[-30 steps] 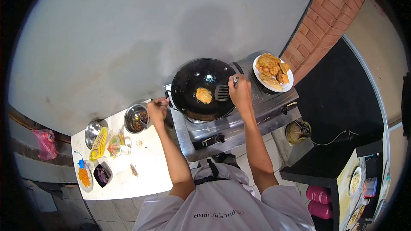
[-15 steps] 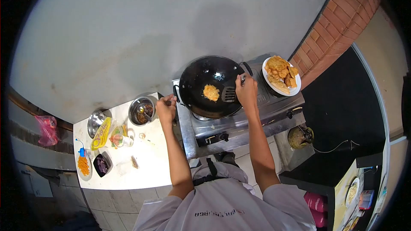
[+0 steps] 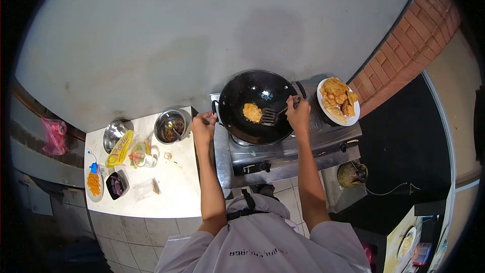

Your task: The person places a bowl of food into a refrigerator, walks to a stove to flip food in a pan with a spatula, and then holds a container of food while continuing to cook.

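Note:
A black wok sits on the stove with a small golden fried egg-like piece in it. My right hand is closed round the handle of a slotted spatula. The spatula's blade lies inside the wok, its edge right at the right side of the fried piece. At the wok's left side, my left hand has its fingers closed at the loop handle. A white plate piled with golden fried food stands to the right of the wok.
On the white table at left are a metal bowl of dark sauce with a spoon, a yellow packet, a black dish and a plate of orange pieces. A gas cylinder stands below right. The wall rises behind the stove.
The spatula's blade has come up against the fried piece and tilted. My right hand has turned a little. The whole view has shifted slightly.

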`<state>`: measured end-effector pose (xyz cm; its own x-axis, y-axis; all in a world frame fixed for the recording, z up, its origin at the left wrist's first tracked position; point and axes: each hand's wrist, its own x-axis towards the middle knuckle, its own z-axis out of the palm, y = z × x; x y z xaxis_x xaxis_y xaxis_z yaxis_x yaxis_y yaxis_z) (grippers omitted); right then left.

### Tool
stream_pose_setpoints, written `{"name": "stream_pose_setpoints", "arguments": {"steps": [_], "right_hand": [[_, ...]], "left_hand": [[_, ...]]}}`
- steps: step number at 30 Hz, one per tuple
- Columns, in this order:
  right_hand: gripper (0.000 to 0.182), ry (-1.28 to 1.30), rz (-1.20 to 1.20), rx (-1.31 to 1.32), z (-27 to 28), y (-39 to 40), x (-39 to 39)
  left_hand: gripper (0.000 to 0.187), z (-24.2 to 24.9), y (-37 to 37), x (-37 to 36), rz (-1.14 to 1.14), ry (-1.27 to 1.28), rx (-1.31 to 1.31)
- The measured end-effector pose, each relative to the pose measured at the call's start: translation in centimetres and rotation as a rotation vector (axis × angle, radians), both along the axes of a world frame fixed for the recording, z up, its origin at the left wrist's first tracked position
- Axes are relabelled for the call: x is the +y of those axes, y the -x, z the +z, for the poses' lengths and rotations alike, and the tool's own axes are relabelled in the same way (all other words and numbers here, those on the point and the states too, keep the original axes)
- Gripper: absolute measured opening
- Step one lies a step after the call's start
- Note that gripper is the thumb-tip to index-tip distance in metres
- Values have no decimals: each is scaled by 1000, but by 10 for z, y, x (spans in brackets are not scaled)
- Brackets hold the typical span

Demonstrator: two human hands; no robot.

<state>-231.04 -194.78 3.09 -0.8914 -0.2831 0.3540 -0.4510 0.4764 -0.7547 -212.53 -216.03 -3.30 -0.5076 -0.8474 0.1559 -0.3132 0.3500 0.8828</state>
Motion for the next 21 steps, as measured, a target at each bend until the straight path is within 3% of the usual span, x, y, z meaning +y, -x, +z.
{"name": "stream_pose_setpoints", "arguments": {"steps": [3, 5, 21], "right_hand": [[24, 81, -3, 1, -2, -5, -2], [25, 162, -55, -239, 5, -11, -5], [14, 305, 117, -32, 28, -40, -36]], "left_hand": [[23, -3, 1, -1, 24, 36, 17], [22, -3, 1, -2, 29, 37, 7], [25, 18, -9, 3, 45, 44, 15]]}}
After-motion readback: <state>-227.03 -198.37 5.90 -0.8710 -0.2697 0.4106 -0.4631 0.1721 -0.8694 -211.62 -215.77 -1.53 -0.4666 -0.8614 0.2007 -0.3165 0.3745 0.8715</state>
